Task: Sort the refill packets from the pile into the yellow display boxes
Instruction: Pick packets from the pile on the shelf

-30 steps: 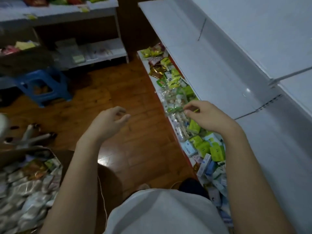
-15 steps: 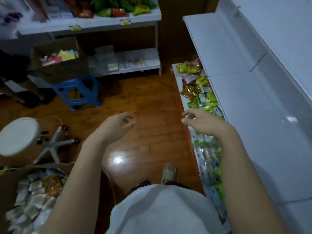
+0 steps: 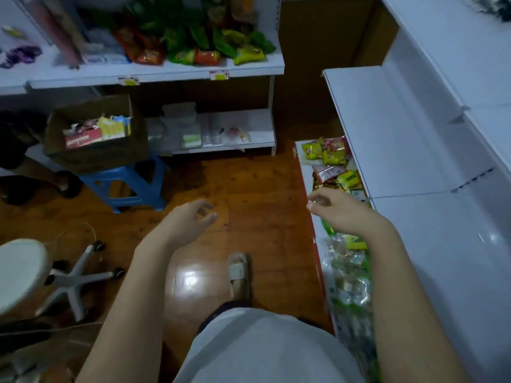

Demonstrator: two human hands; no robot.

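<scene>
The left hand [image 3: 190, 219] is being held over the wooden floor [image 3: 257, 194], fingers loosely curled, nothing gripped. The right hand [image 3: 334, 210] is hovering above the bottom shelf [image 3: 309, 172], its fingertips drawn together near something pale; whether a packet is being pinched cannot be told. Packets [image 3: 331, 161] are lying scattered along that shelf, beyond and below the right hand. No yellow display boxes are being shown. A cardboard box [image 3: 94, 150] is sitting on a blue stool [image 3: 132, 183], well apart from the shelf. Probably a packet is being picked or carried; one packet should be pinched by its edge and lifted clear, so neighbours are not being dragged along.
</scene>
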